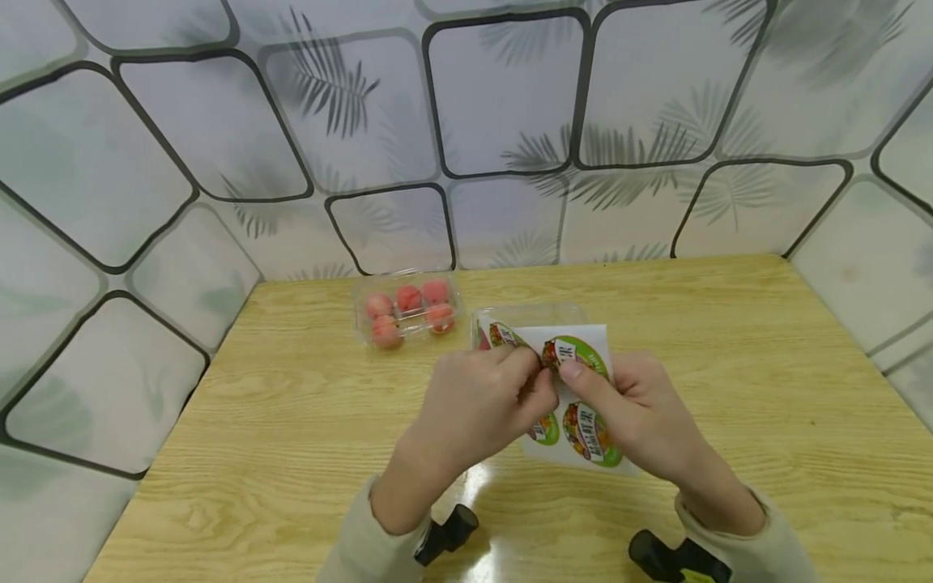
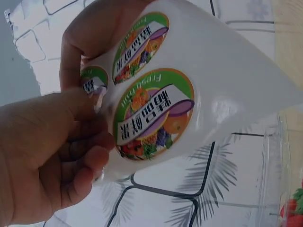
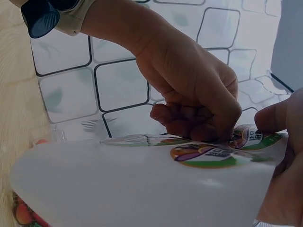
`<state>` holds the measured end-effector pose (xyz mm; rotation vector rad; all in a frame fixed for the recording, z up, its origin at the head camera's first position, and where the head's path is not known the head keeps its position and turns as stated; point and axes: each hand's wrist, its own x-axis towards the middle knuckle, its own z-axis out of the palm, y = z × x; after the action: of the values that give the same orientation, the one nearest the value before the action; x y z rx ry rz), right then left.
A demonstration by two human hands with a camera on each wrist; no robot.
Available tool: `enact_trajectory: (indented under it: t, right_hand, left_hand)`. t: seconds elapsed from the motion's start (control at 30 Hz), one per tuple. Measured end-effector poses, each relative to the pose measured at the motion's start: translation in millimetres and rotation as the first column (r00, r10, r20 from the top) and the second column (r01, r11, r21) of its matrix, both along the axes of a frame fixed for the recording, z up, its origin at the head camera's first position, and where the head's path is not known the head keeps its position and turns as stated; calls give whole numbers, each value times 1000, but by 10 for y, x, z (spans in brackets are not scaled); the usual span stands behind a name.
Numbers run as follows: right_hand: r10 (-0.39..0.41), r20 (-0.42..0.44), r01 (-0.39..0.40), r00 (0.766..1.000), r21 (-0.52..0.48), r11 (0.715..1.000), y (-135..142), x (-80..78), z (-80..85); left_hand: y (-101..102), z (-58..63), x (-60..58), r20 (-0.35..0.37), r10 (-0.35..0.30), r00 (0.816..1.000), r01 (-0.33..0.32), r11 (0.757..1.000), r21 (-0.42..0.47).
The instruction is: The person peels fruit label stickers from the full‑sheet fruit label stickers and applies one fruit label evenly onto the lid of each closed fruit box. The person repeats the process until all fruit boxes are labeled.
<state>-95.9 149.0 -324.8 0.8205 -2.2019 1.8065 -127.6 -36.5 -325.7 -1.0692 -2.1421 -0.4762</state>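
A white sheet of round fruit stickers [image 1: 608,340], printed in green with fruit pictures, is held up in front of me. My right hand [image 1: 649,413] grips it at the right side, thumb flat on the front beside an upper sticker. With fingers curled, my left hand [image 1: 474,397] pinches at the sheet's middle. The left wrist view shows a small pale sticker edge [image 2: 98,98] at the left fingertips; the sheet bends there. Behind the sheet, partly hidden, stands a clear plastic box [image 1: 561,313] with red fruit in it.
Left of the sheet, an open clear plastic box [image 1: 360,312] holds several pinkish-red round fruits [image 1: 408,298]. Both boxes stand on a wood-grain table [image 1: 291,453]. A patterned white cloth [image 1: 510,97] rises behind the table and at its sides.
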Motion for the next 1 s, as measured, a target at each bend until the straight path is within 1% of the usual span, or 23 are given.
enact_trajectory:
  t: [0.13, 0.3, 0.53, 0.73, 0.83, 1.0]
  right_hand:
    - [4, -4, -4, 1000, -6, 1000, 7, -9, -6]
    - [20, -5, -20, 1000, -19, 1000, 9, -17, -10]
    - [31, -26, -32, 999, -27, 999, -5, -30, -6]
    - [5, -25, -6, 1000, -8, 1000, -6, -26, -3]
    - [0, -27, -1, 1000, -8, 1000, -3, -26, -4]
    - [17, -44, -17, 999, -17, 1000, -10, -32, -11]
  left_hand:
    - [7, -10, -1, -14, 5, 1000, -5, 1000, -8]
    - [2, -9, -2, 10, -14, 1000, 14, 1000, 16]
    - [-7, -10, -8, 13, -9, 1000, 9, 1000, 24]
    - [16, -12, -3, -17, 41, 999, -40, 999, 10]
    - [16, -4, 0, -19, 45, 999, -45, 999, 12]
    - [6, 2, 11, -30, 62, 998, -62, 998, 3]
